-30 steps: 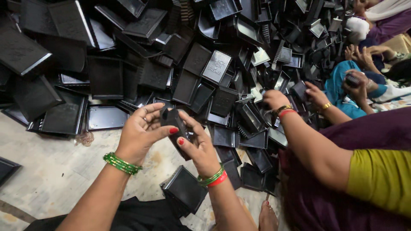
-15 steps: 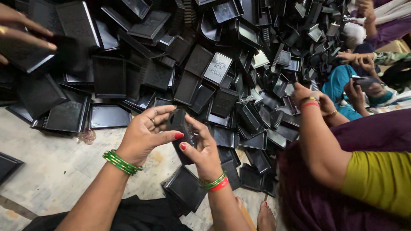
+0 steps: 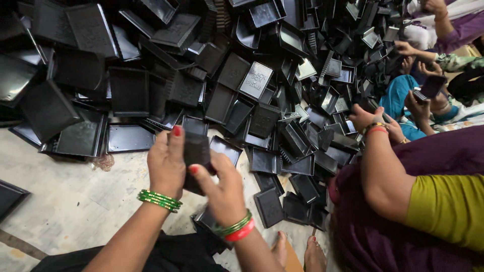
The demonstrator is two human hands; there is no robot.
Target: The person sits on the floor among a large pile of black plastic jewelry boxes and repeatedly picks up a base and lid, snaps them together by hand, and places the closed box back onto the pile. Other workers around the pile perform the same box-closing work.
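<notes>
— Room around the hands?

— Some. Bare pale floor (image 3: 65, 196) lies left of and below the left hand (image 3: 167, 168). Just beyond both hands the heap of black trays (image 3: 212, 75) starts, its ragged edge close to the fingertips.

— And the hands themselves?

— Both are closed on one small black tray (image 3: 196, 153), held upright between them above the floor; the right hand (image 3: 222, 189) grips its near side.

— To the right?

— Crowded: a neighbour's arm (image 3: 383, 176) reaches into the heap, near the right hand.

A small tray (image 3: 196, 151) sits between both hands; the tray pile (image 3: 242, 75) lies beyond, a co-worker's arm (image 3: 383, 176) perhaps rightward.
</notes>
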